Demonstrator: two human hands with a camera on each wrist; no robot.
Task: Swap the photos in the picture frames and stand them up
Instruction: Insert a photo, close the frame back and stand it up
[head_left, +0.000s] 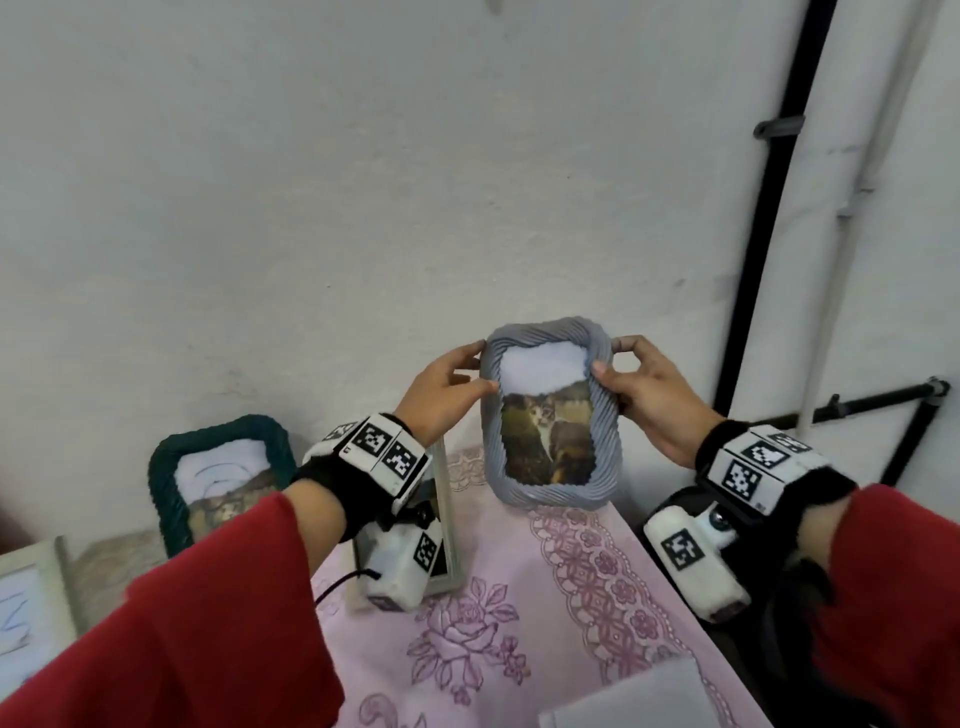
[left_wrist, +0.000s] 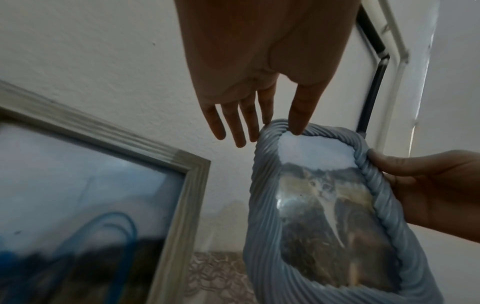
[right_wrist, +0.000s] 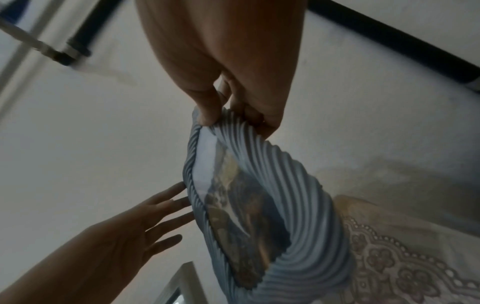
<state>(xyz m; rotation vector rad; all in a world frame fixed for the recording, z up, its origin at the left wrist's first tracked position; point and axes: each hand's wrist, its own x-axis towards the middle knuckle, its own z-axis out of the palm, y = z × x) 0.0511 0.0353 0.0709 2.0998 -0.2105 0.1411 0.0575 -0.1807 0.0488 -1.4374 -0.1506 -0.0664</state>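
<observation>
Head view: grey-blue ribbed oval-cornered picture frame (head_left: 550, 415) upright near the back of the pink floral-cloth tabletop (head_left: 519, 623), close to the white wall (head_left: 363, 182), cat photo (head_left: 545, 441) showing in it. Can't tell if its bottom edge bears on the cloth or hangs just above. Right hand (head_left: 649, 395) pinches the upper right rim, thumb in front, fingers (right_wrist: 259, 115) curled behind. Left hand (head_left: 441, 389) is flat, fingers (left_wrist: 298, 115) straight, only the tips touch the upper left rim; steadying, not holding. Dark green ribbed frame (head_left: 218, 478) stands at left against the wall, pale wooden rectangular frame (head_left: 441, 519) sits behind the left wrist.

Risks, my read:
- rear stand not visible, so if it isn't out the frame tips on release
- soft cloth may let the foot slide
- left wrist hangs just above the wooden frame, pulling back could knock it
- photo shows a white band on top, looks seated low; may slip further
</observation>
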